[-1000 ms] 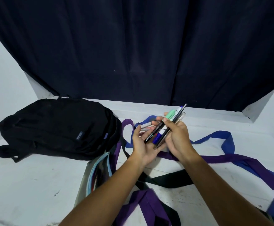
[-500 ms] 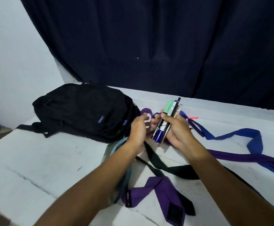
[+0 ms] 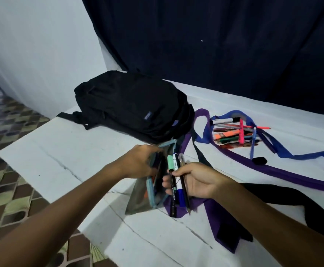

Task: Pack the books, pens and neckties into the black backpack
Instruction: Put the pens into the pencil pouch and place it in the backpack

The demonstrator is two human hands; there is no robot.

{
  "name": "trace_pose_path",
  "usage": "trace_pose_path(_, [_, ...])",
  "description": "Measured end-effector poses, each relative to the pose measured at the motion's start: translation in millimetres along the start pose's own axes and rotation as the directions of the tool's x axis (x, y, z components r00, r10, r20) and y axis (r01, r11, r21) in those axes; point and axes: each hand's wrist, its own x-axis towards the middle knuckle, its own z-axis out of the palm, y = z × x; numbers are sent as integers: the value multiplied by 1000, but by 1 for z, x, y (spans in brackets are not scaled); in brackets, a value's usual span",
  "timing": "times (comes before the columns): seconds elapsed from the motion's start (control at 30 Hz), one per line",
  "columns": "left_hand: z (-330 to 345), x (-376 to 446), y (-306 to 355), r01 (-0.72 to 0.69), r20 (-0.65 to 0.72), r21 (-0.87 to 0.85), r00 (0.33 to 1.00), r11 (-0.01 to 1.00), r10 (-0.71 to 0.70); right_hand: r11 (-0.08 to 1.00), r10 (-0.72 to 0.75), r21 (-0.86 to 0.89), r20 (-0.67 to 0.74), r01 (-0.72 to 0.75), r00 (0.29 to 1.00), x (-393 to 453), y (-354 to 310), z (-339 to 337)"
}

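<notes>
While the right hand (image 3: 193,180) pinches four pens (image 3: 177,180) and the left hand (image 3: 140,163) grips the pouch (image 3: 141,201) mouth, misaligned tips could catch its rim and spill pens onto the table (image 3: 61,151).

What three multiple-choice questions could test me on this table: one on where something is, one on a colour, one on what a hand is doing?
1. Where do the loose pens lie?
A. On top of the backpack
B. On the table, right of the backpack
C. On the floor

2. What colour is the cap of the leftmost pen in the right hand?
A. Green
B. Red
C. Yellow

3. What is the left hand doing?
A. Resting flat on the table
B. Holding the pencil case
C. Lifting a necktie

Answers:
1 B: they sit in a pile among the neckties, beside the backpack.
2 A: the green cap sticks up above the right hand.
3 B: the left hand grips the top of the pencil case.
</notes>
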Motion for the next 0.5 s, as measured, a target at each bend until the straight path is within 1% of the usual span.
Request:
trace_pose_path(0.13, [-11,-3,-1,82,124,-212,991,974,-56,1000,12,6,15,-13,1000,10,-2,12])
trace_pose_path(0.2, [-17,-5,-1,117,191,-305,980,945,-60,1000,-21,24,-2,21,1000,16,-6,22])
trace_pose_path(0.27, [-21,-6,-4,142,231,-382,971,913,-55,995,-63,77,-53,67,997,24,-9,34])
trace_pose_path(0.37, [-27,-5,-10,151,267,-420,963,895,-37,987,-91,122,-123,106,988,34,-13,48])
trace_pose_path(0.5, [-33,-5,-16,171,297,-437,954,883,-38,990,-105,79,-128,116,986,36,-16,54])
